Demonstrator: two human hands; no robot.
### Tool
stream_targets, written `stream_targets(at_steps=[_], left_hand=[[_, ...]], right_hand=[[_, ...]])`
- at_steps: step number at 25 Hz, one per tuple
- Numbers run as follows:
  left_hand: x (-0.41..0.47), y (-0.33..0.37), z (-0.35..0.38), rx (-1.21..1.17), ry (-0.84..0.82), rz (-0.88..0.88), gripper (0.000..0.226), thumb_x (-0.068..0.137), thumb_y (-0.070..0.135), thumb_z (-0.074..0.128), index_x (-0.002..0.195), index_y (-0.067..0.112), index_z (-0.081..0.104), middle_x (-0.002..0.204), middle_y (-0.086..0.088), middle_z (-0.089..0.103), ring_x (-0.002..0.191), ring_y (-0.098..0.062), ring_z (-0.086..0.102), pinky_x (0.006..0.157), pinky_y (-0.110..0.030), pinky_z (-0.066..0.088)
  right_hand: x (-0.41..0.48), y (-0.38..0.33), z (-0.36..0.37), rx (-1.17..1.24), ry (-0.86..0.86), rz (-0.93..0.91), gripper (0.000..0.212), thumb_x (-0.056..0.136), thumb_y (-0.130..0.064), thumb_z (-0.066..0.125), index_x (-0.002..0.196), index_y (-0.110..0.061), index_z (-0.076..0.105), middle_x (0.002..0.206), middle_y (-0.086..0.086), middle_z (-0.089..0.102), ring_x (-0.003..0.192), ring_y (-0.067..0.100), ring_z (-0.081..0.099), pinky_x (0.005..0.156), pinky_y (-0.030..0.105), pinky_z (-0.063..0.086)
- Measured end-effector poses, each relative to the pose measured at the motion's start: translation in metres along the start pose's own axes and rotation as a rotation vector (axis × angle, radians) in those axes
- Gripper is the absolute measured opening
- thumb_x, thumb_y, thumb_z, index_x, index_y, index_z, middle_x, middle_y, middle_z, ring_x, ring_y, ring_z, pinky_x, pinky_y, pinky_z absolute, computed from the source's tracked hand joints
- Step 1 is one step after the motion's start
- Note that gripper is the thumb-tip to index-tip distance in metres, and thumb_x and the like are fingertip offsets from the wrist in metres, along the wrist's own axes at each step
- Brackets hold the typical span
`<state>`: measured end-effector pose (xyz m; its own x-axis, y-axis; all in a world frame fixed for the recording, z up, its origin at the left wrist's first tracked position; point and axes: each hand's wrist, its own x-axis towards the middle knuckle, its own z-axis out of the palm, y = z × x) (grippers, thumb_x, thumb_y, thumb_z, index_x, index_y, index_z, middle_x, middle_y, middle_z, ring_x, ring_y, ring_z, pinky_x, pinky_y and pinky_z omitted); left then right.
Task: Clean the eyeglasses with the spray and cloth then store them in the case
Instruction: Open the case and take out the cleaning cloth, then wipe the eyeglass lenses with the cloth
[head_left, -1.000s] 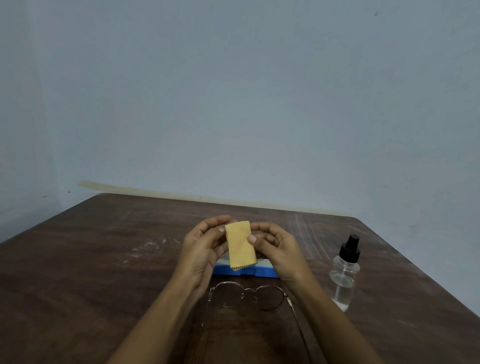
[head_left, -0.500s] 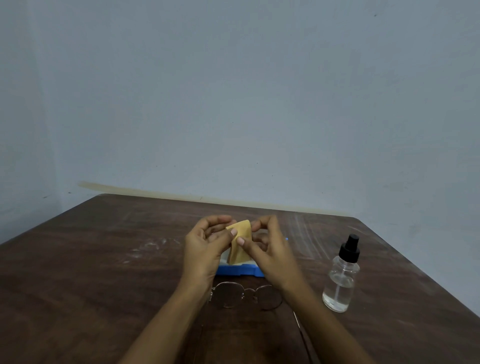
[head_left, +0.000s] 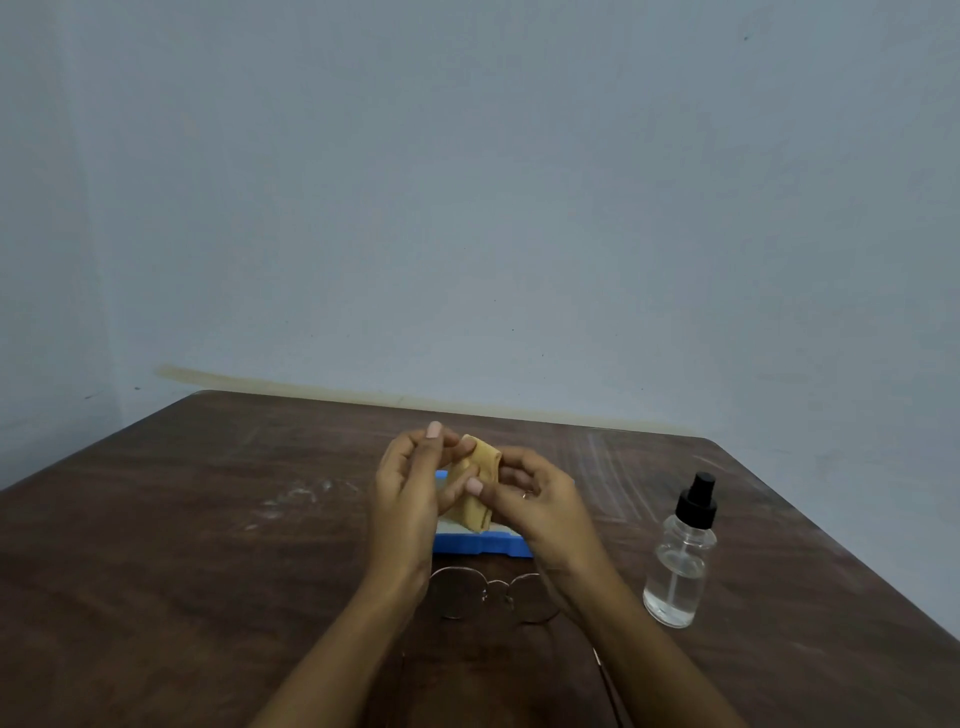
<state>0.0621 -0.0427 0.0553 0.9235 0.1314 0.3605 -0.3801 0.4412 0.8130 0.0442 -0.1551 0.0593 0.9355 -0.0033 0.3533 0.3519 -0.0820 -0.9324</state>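
Pinching cloth (head_left: 480, 460) over case (head_left: 478, 545), bottle (head_left: 680, 564) near table (head_left: 208, 519) edge

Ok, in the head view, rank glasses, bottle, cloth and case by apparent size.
1. glasses, counting the temples; also nearest the camera.
2. bottle.
3. cloth and case: unranked. The cloth is bunched between left hand and right hand, which hide most of the case.

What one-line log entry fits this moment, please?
left hand, right hand: pinch cloth | glasses: on table | spray: upright | case: behind glasses
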Motion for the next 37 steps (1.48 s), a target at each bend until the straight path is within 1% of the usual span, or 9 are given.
stream_targets(at_steps=[2, 5, 9, 12, 19, 23, 28, 34, 37], left_hand=[[0.000, 0.002, 0.000, -0.014, -0.025, 0.004, 0.018, 0.089, 0.021, 0.047, 0.079, 0.011, 0.059, 0.084, -0.004, 0.065, 0.084, -0.011, 0.068, 0.073, -0.030, 0.058], [0.000, 0.005, -0.007, 0.107, -0.058, 0.075, 0.012, 0.089, 0.016, 0.048, 0.083, 0.016, 0.058, 0.081, 0.002, 0.065, 0.074, -0.003, 0.067, 0.063, -0.023, 0.058], [0.005, 0.002, -0.035, 0.551, -0.207, 0.269, 0.022, 0.090, 0.013, 0.048, 0.084, 0.030, 0.060, 0.087, 0.015, 0.065, 0.080, 0.000, 0.060, 0.061, -0.023, 0.052], [0.004, -0.002, -0.055, 0.712, -0.318, 0.331, 0.021, 0.087, 0.017, 0.050, 0.082, 0.031, 0.064, 0.096, 0.014, 0.062, 0.083, -0.002, 0.059, 0.067, -0.019, 0.049], [-0.023, 0.002, -0.072, 0.851, -0.404, 0.382, 0.028, 0.080, 0.004, 0.054, 0.085, 0.029, 0.064, 0.096, 0.016, 0.059, 0.088, 0.003, 0.058, 0.071, -0.004, 0.041], [-0.032, 0.001, -0.088, 0.948, -0.421, 0.363, 0.058, 0.072, -0.011, 0.062, 0.080, 0.047, 0.057, 0.098, 0.020, 0.057, 0.085, 0.002, 0.056, 0.068, -0.002, 0.040], [-0.043, 0.001, -0.091, 1.008, -0.468, 0.335, 0.044, 0.069, -0.006, 0.069, 0.088, 0.033, 0.061, 0.092, 0.018, 0.063, 0.091, 0.005, 0.054, 0.067, -0.004, 0.042], [-0.047, 0.001, -0.091, 1.008, -0.499, 0.313, 0.036, 0.071, 0.002, 0.071, 0.091, 0.031, 0.065, 0.106, 0.029, 0.055, 0.092, 0.010, 0.055, 0.070, -0.006, 0.045], [-0.047, 0.001, -0.090, 1.026, -0.500, 0.311, 0.030, 0.071, 0.003, 0.071, 0.088, 0.027, 0.067, 0.096, 0.025, 0.062, 0.090, 0.012, 0.055, 0.071, -0.006, 0.045]], right_hand=[[0.001, 0.001, -0.002, 0.124, 0.037, 0.082, 0.022, 0.083, -0.006, 0.061, 0.105, -0.007, 0.061, 0.102, 0.014, 0.069, 0.096, 0.025, 0.066, 0.081, 0.035, 0.056], [0.002, 0.002, -0.006, 0.216, 0.093, 0.165, 0.016, 0.086, -0.005, 0.057, 0.101, -0.008, 0.061, 0.104, 0.014, 0.068, 0.097, 0.027, 0.065, 0.083, 0.042, 0.055], [-0.001, 0.003, -0.018, 0.253, 0.184, 0.185, 0.015, 0.087, -0.003, 0.055, 0.099, -0.008, 0.062, 0.089, 0.006, 0.068, 0.081, 0.016, 0.065, 0.070, 0.032, 0.057], [-0.013, 0.004, -0.030, 0.305, 0.233, 0.185, 0.015, 0.088, -0.001, 0.051, 0.089, -0.010, 0.064, 0.075, 0.001, 0.067, 0.064, 0.007, 0.064, 0.056, 0.020, 0.055], [-0.042, 0.012, -0.052, 0.440, 0.329, 0.148, 0.015, 0.089, -0.003, 0.050, 0.086, -0.008, 0.063, 0.065, -0.001, 0.067, 0.058, 0.007, 0.060, 0.049, 0.018, 0.050], [-0.054, 0.017, -0.054, 0.390, 0.351, 0.195, 0.021, 0.089, -0.003, 0.050, 0.079, -0.013, 0.065, 0.058, -0.004, 0.066, 0.050, 0.005, 0.057, 0.043, 0.017, 0.044], [-0.064, 0.009, -0.064, 0.320, 0.316, 0.291, 0.021, 0.089, 0.000, 0.045, 0.079, -0.011, 0.059, 0.044, -0.002, 0.062, 0.035, 0.007, 0.053, 0.033, 0.015, 0.040], [-0.069, 0.009, -0.068, 0.269, 0.150, 0.379, 0.015, 0.088, 0.000, 0.044, 0.092, -0.005, 0.059, 0.068, 0.014, 0.064, 0.045, 0.020, 0.061, 0.039, 0.025, 0.049], [-0.069, 0.011, -0.070, 0.267, 0.137, 0.390, 0.016, 0.088, 0.000, 0.045, 0.094, -0.004, 0.059, 0.071, 0.016, 0.064, 0.050, 0.020, 0.063, 0.043, 0.027, 0.052]])
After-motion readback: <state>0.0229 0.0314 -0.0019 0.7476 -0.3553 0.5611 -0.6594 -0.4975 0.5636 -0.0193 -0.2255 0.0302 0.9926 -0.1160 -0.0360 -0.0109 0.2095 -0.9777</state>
